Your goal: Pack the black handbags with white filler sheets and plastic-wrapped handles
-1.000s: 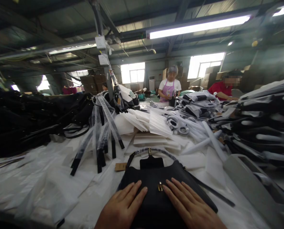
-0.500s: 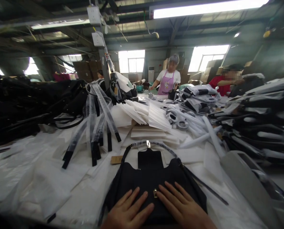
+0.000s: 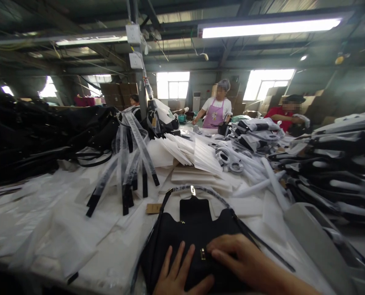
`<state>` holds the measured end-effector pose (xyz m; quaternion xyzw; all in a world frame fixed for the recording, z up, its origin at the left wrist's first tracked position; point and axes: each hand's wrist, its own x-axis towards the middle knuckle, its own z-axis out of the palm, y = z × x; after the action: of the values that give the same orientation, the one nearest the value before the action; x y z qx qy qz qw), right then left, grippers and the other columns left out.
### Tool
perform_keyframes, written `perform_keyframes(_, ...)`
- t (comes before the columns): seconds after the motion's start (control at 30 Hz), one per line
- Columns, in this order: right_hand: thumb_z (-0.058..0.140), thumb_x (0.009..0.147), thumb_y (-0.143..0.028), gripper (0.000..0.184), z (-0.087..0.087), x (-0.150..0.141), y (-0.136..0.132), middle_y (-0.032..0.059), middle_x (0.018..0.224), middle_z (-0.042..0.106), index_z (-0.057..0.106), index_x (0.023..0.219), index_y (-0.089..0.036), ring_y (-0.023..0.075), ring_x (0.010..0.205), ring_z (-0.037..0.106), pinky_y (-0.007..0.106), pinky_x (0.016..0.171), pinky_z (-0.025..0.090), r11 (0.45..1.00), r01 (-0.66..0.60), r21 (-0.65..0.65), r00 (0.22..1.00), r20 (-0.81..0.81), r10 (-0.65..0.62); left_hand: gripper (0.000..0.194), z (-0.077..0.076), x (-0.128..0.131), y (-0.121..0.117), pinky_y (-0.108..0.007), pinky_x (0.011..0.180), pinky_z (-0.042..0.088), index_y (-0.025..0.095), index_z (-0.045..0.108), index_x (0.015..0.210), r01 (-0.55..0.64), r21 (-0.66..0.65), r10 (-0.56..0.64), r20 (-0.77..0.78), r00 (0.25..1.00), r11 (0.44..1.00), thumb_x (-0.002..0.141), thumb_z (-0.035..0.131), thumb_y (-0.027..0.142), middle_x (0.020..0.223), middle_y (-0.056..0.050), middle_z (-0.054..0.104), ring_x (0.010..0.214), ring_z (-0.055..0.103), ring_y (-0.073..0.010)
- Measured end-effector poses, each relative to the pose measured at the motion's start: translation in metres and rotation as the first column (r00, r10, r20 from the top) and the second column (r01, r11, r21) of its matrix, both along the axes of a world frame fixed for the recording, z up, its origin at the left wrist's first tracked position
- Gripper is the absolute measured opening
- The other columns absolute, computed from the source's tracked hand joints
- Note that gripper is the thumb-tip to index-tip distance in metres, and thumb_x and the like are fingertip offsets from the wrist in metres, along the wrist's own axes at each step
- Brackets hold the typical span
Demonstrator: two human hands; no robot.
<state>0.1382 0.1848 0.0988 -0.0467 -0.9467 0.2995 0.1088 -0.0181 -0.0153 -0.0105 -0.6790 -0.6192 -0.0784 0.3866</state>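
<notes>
A black handbag (image 3: 164,241) lies in front of me with its flap (image 3: 195,211) folded back, away from me. Its curved handle (image 3: 178,188) is wrapped in clear film. My left hand (image 3: 182,270) rests flat on the bag's front, fingers spread. Just right of the gold clasp plate (image 3: 203,254), my right hand (image 3: 237,252) has its fingers curled and drawn towards the thumb. Whatever may be between those fingertips is hidden. A gold fitting (image 3: 192,190) shows at the flap's far end. Beside the handle lies a brown tag (image 3: 153,209).
Film-wrapped straps (image 3: 129,164) hang left of centre. White foam sheets (image 3: 182,151) are stacked beyond the bag. Black bags pile up at left (image 3: 47,131) and right (image 3: 339,155), near a grey curved object (image 3: 311,241). Two co-workers (image 3: 215,110) stand across the table; another person is partly visible behind.
My right hand has gone from lying flat with fingers spread to curled fingers beside the clasp plate. The left hand stays flat on the bag. The camera view has shifted slightly.
</notes>
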Motion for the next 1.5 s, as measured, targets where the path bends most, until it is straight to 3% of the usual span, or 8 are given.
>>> perform_keyframes(0.17, 0.066, 0.088, -0.021, 0.029, 0.014, -0.088, 0.036, 0.01, 0.121, 0.071, 0.07, 0.116, -0.02, 0.028, 0.115, 0.064, 0.045, 0.105, 0.045, 0.951, 0.31, 0.017, 0.951, 0.001, -0.31, 0.065, 0.012, -0.001, -0.002, -0.043, 0.094, 0.054, 0.047, 0.031, 0.149, 0.011, 0.039, -0.011, -0.013, 1.0, 0.999, 0.093, 0.063, 0.042, 0.132, -0.008, 0.066, 0.12, 0.063, -0.0285)
perform_keyframes(0.37, 0.067, 0.093, -0.03, 0.02, -0.001, -0.145, 0.063, 0.0017, 0.09, 0.072, 0.067, 0.105, -0.013, 0.0168, 0.077, 0.07, 0.037, 0.075, 0.059, 0.926, 0.375, -0.05, 0.923, 0.114, -0.368, 0.062, 0.001, -0.003, 0.003, -0.041, 0.098, 0.052, 0.047, 0.034, 0.147, 0.034, 0.107, -0.037, 0.025, 0.999, 0.994, 0.092, 0.063, 0.043, 0.132, -0.005, 0.065, 0.117, 0.065, -0.0261)
perform_keyframes(0.67, 0.063, 0.09, -0.022, 0.019, 0.028, -0.048, 0.007, -0.0005, 0.1, 0.078, 0.076, 0.101, -0.028, 0.0214, 0.092, 0.072, 0.031, 0.086, 0.055, 0.988, 0.157, 0.002, 0.984, -0.085, -0.156, 0.062, 0.001, 0.0, 0.002, -0.044, 0.1, 0.05, 0.047, 0.033, 0.148, 0.032, 0.115, -0.044, 0.104, 0.994, 0.993, 0.093, 0.061, 0.043, 0.133, -0.007, 0.064, 0.12, 0.063, -0.0274)
perform_keyframes(0.83, 0.057, 0.093, -0.011, 0.03, -0.006, -0.019, -0.015, 0.0025, 0.11, 0.075, 0.071, 0.113, -0.027, 0.0182, 0.1, 0.07, 0.027, 0.088, 0.055, 0.996, 0.024, 0.081, 0.99, -0.141, -0.012, 0.063, 0.009, 0.003, -0.001, -0.045, 0.094, 0.055, 0.045, 0.031, 0.15, 0.023, 0.049, -0.026, 0.068, 0.997, 0.999, 0.095, 0.06, 0.037, 0.131, -0.009, 0.066, 0.119, 0.064, -0.0287)
perform_keyframes(1.07, 0.053, 0.091, -0.008, 0.058, -0.051, 0.001, -0.025, -0.0012, 0.118, 0.072, 0.046, 0.142, -0.034, 0.0147, 0.108, 0.068, 0.024, 0.096, 0.053, 0.979, 0.146, -0.142, 0.96, -0.22, -0.175, 0.05, 0.011, -0.003, -0.007, -0.045, 0.109, 0.043, 0.039, 0.048, 0.142, 0.127, 0.02, -0.128, 0.19, 0.973, 0.992, 0.095, 0.06, 0.026, 0.132, -0.002, 0.066, 0.124, 0.061, -0.0234)
perform_keyframes(1.2, 0.057, 0.094, -0.021, 0.053, -0.056, 0.003, -0.031, -0.0008, 0.115, 0.073, 0.043, 0.143, -0.033, 0.0164, 0.108, 0.068, 0.026, 0.099, 0.052, 0.954, 0.231, -0.192, 0.938, -0.216, -0.271, 0.023, 0.029, -0.002, -0.007, -0.03, 0.106, 0.047, 0.025, 0.068, 0.113, 0.181, 0.073, -0.193, 0.502, 0.843, 0.981, 0.096, 0.055, 0.035, 0.113, -0.001, 0.076, 0.111, 0.069, -0.0159)
perform_keyframes(1.37, 0.064, 0.088, -0.02, 0.05, -0.057, 0.002, -0.032, 0.0004, 0.108, 0.073, 0.051, 0.136, -0.03, 0.0181, 0.101, 0.069, 0.027, 0.093, 0.054, 0.95, 0.235, -0.207, 0.932, -0.231, -0.281, 0.019, 0.055, 0.018, 0.001, -0.029, 0.091, 0.057, 0.029, 0.067, 0.102, -0.03, -0.035, 0.046, 0.796, 0.603, 0.999, 0.098, 0.052, 0.04, 0.105, 0.001, 0.076, 0.097, 0.073, -0.0159)
perform_keyframes(1.5, 0.067, 0.086, -0.02, 0.045, -0.059, 0.001, -0.031, 0.0011, 0.107, 0.072, 0.057, 0.129, -0.028, 0.0187, 0.1, 0.069, 0.028, 0.091, 0.054, 0.946, 0.223, -0.236, 0.937, -0.215, -0.275, 0.015, 0.055, 0.03, 0.009, -0.031, 0.081, 0.057, 0.03, 0.066, 0.089, -0.154, -0.107, 0.169, 0.86, 0.481, 0.982, 0.093, 0.059, 0.042, 0.103, 0.0, 0.073, 0.097, 0.07, -0.0203)
